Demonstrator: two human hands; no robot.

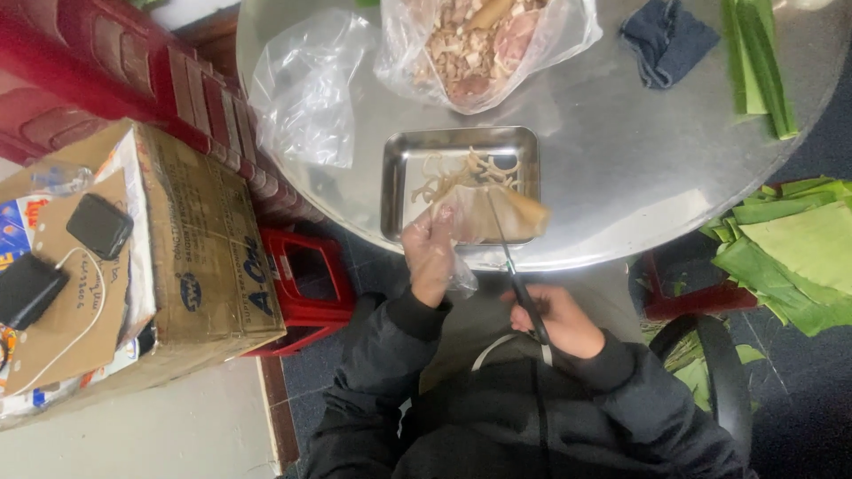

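The round steel table (621, 177) carries everything: beyond the grip sits a clear bag of chopped meat (470, 44), and to the grip's left and further out an empty crumpled bag (306, 89). Further out to the right lie a dark cloth (667, 37) and green leaves (759, 62), with more leaves (790, 257) stacked off the table edge. A cardboard box (177, 248) stands well to the left.

Directly under the grip is 1 steel tray (417, 204), already holding thin pale strips (461, 173) just beyond the fingers.

The left hand (429, 257), in a thin plastic glove, pinches 1 end of a flat tan sheet of meat (493, 213), holding it over the tray's near half. The right hand (559, 319) is closed through the handles of the scissors (515, 266), whose blades reach up across the sheet just right of the pinch; whether the blades are parted cannot be told.

To cut well, I judge the sheet should stay taut and above the tray so each strip drops inside it. Cuts seem best kept narrow and parallel, matching the strips already there, with blade tips clear of the gloved fingers. The glove looks slippery, so a firm pinch near the edge matters.
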